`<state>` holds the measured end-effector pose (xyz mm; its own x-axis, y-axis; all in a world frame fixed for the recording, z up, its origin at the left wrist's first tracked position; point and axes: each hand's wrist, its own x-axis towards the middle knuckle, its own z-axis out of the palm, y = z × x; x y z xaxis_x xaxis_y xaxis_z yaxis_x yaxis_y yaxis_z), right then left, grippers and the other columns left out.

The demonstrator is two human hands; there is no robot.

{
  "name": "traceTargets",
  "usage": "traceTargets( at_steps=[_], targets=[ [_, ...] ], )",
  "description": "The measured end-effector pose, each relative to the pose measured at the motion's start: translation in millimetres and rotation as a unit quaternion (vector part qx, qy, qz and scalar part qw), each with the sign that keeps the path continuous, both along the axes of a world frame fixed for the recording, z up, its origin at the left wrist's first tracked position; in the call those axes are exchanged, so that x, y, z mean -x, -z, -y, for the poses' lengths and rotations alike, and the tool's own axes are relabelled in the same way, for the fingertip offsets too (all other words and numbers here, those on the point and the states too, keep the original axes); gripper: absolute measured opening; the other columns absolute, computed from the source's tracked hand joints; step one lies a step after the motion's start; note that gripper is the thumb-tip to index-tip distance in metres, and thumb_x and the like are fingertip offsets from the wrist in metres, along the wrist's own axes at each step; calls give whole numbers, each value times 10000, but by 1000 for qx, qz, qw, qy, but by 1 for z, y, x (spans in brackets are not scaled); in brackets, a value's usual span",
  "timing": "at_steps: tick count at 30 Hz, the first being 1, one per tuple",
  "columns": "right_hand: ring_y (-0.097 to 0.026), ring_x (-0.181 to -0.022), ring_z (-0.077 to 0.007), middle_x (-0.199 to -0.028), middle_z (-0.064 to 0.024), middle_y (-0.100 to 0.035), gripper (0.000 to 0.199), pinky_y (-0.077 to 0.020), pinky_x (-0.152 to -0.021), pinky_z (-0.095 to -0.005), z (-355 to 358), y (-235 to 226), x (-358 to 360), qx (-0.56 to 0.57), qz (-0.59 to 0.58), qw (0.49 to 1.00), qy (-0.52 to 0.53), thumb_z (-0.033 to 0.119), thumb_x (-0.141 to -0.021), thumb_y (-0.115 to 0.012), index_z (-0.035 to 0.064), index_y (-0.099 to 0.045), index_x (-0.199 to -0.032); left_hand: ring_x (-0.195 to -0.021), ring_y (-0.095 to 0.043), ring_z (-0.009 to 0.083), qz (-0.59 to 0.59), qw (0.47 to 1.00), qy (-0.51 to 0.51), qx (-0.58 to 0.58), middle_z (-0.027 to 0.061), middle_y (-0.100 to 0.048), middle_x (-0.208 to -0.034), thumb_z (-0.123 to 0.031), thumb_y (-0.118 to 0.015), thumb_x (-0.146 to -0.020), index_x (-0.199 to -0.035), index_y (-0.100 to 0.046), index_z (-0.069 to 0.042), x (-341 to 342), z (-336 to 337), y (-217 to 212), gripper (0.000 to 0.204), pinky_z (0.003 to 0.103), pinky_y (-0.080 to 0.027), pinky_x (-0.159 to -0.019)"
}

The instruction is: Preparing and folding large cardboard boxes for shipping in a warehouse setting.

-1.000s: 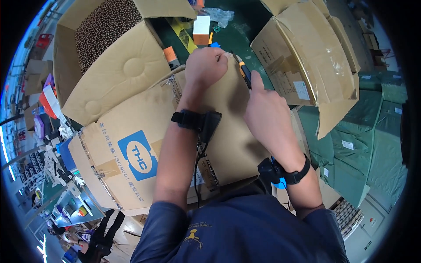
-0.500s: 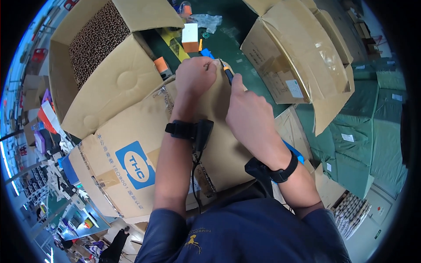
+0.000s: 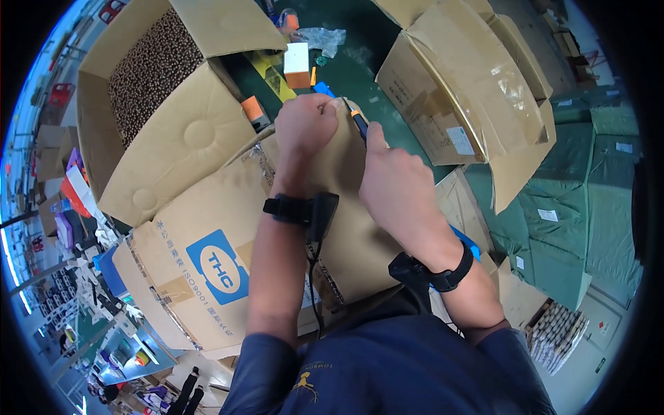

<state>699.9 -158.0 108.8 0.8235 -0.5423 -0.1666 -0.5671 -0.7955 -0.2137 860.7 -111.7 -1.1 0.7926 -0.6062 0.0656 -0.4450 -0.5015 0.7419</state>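
A large cardboard box (image 3: 176, 252) with a blue printed mark lies in front of me, its brown flap (image 3: 349, 238) under my forearms. My left hand (image 3: 304, 124) is closed, pinching the far edge of that flap. Closed around a dark-handled utility knife with an orange collar (image 3: 358, 123) is my right hand (image 3: 400, 190), its index finger stretched along the handle. The knife's thin blade points away from me at the flap's far edge, just right of my left fingers. Whether the blade touches the cardboard is hard to tell.
At the far left, an open carton (image 3: 176, 145) holds many small brown pieces. Another open carton (image 3: 429, 93) stands far right on the green table (image 3: 377, 59). A white and orange small box (image 3: 297, 63) and clear plastic (image 3: 325, 40) lie beyond my hands. Green-wrapped stacks (image 3: 553, 200) stand right.
The knife tip has shifted slightly left, closer to my left fingers. My left hand keeps its pinch on the flap edge, and the view has shifted a little.
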Motion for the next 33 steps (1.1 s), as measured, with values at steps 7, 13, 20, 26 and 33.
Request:
traceTargets(
  at_steps=[7, 13, 20, 26, 33],
  targets=[
    [-698, -678, -417, -728, -241, -673, 556, -570, -617, -487, 1, 0, -5, 13, -10, 1000, 2, 31, -820, -570, -52, -476, -1361, -806, -689, 361, -31, 999, -32, -28, 126, -721, -829, -288, -662, -861, -905, -788, -168, 3, 4, -11, 179, 447, -563, -740],
    [-719, -722, -401, -791, -237, -706, 533, -587, -643, -473, -1, -16, -5, 1, -68, 998, -14, 51, -856, -527, -107, -463, -1361, -784, -696, 313, -34, 997, -43, -51, 115, -736, -841, -281, -687, -886, -953, -781, -124, 4, 4, -12, 194, 398, -549, -748],
    [-686, -688, -447, -728, -261, -669, 519, -559, -637, -517, 5, 2, -12, -13, 1, 1000, -12, 4, -818, -536, -89, -472, -1325, -816, -695, 364, -21, 997, -47, -60, 134, -728, -847, -325, -662, -869, -924, -793, -175, 3, 6, -10, 207, 449, -563, -749],
    [-697, -706, -438, -766, -267, -682, 538, -568, -642, -506, 12, -6, -2, -16, -38, 999, -22, 23, -833, -531, -86, -465, -1356, -811, -694, 366, -31, 995, -65, -74, 135, -727, -849, -333, -667, -879, -924, -792, -177, 5, 5, -13, 204, 450, -558, -747],
    [-678, -690, -458, -724, -278, -659, 493, -549, -633, -530, 4, -19, 8, -28, -49, 998, -5, 34, -863, -545, -49, -471, -1343, -799, -689, 365, -34, 996, -69, -48, 137, -718, -816, -331, -668, -882, -912, -789, -168, 7, 3, -13, 206, 448, -554, -734]
  ],
)
